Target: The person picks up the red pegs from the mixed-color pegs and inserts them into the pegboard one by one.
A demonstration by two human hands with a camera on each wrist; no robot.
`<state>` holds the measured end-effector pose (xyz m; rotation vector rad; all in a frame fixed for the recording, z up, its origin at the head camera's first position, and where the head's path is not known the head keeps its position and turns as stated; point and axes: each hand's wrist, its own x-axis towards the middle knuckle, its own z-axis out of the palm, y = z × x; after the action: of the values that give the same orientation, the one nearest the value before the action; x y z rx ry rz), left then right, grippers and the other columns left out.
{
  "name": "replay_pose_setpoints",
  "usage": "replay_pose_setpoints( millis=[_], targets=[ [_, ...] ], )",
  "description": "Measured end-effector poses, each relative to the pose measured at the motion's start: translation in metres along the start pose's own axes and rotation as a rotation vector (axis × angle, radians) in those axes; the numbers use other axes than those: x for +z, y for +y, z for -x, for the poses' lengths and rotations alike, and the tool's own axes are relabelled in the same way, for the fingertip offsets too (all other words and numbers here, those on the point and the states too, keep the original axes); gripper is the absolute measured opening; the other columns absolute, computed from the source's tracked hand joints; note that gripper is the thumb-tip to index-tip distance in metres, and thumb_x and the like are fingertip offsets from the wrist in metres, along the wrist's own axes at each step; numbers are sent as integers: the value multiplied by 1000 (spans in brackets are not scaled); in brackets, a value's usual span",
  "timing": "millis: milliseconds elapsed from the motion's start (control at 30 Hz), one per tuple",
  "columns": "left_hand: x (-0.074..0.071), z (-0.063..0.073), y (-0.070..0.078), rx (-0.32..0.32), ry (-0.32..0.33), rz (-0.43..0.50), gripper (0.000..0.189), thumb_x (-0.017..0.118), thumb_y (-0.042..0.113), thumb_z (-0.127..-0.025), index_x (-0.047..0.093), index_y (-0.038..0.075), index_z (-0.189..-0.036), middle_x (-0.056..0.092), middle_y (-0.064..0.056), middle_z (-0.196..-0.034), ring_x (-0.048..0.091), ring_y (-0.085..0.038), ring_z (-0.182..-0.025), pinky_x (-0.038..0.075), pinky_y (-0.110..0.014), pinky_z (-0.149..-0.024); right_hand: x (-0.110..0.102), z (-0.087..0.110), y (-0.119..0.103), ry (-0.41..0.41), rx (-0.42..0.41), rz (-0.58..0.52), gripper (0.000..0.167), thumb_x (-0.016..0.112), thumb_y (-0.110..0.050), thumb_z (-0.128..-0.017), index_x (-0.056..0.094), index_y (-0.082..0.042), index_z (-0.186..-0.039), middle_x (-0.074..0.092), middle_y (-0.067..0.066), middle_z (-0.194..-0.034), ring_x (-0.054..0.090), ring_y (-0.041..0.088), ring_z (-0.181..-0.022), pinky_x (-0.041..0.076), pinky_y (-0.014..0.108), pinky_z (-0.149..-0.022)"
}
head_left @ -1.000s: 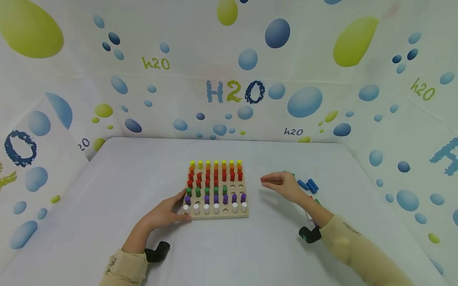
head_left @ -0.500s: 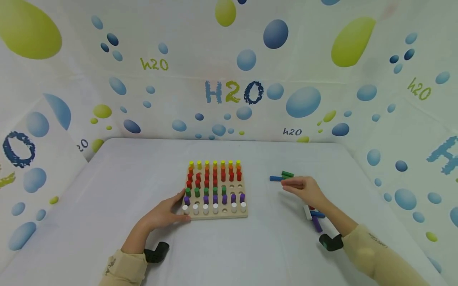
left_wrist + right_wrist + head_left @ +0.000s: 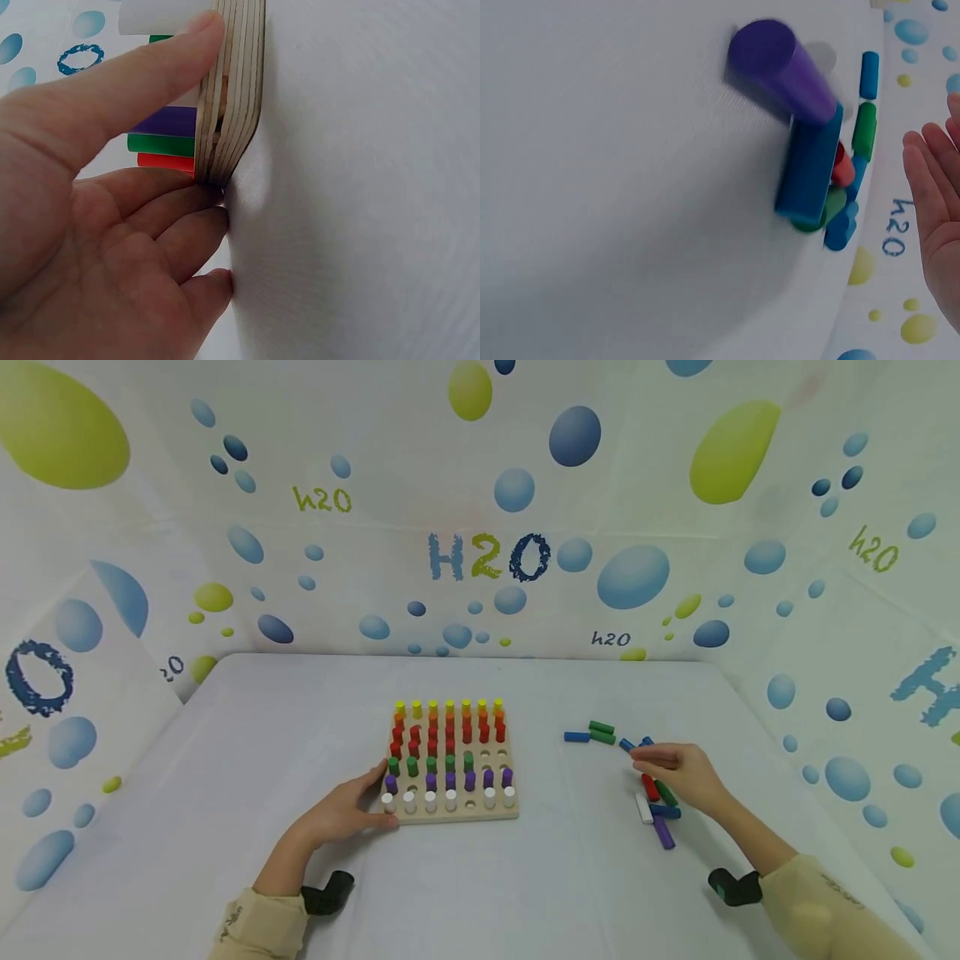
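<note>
A wooden pegboard (image 3: 457, 817) carries rows of upright pegs: yellow at the back, then orange, red, green, purple and white at the front. Bare holes show among them. My left hand (image 3: 345, 808) holds its front left corner, the thumb (image 3: 169, 64) against the edge and the fingers along the left side. To the right, my right hand (image 3: 686, 770) hovers over loose pegs, its fingers extended and close together. Right at its fingertips lies a blue peg (image 3: 627, 745). In the right wrist view the fingers (image 3: 930, 180) show nothing held between them.
Loose pegs lie right of the board: a blue one (image 3: 577, 737), two green ones (image 3: 602, 727), and a nearer cluster with a red peg (image 3: 649, 787), a white peg (image 3: 643, 808) and a purple peg (image 3: 663, 833). A patterned cloth (image 3: 480, 485) stands behind the white table (image 3: 480, 893).
My right hand has moved right, away from the board. A blue peg and two green pegs now show where it was. My left hand stays at the board's corner.
</note>
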<state>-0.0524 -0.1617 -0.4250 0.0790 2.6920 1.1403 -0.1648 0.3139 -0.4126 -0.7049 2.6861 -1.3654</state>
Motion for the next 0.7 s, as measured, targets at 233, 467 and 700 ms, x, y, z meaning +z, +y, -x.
replay_pose_setpoints(
  millis=[233, 467, 700],
  targets=[
    [0, 1, 1, -9, 0, -1, 100, 75, 40, -73, 17, 2, -145, 22, -23, -146, 17, -42, -133, 20, -58, -104, -11, 12, 8, -1, 15, 115, 28, 64, -16, -86, 65, 4, -105, 67, 17, -100, 66, 21, -88, 51, 17, -72],
    [1, 0, 0, 1, -3, 4, 100, 74, 40, -73, 16, 1, -145, 22, -23, -146, 17, -41, -134, 20, -57, -104, -14, 16, 12, -63, -28, 233, 21, 68, -5, -80, 68, 2, -100, 67, 17, -98, 65, 31, -90, 54, 28, -71],
    [2, 0, 0, 3, -3, 8, 100, 75, 40, -73, 17, 0, -145, 22, -24, -146, 17, -42, -134, 20, -58, -104, -16, 14, 15, -163, -131, 386, 23, 70, 0, -76, 70, -1, -99, 66, 19, -102, 62, 35, -95, 53, 36, -75]
  ],
)
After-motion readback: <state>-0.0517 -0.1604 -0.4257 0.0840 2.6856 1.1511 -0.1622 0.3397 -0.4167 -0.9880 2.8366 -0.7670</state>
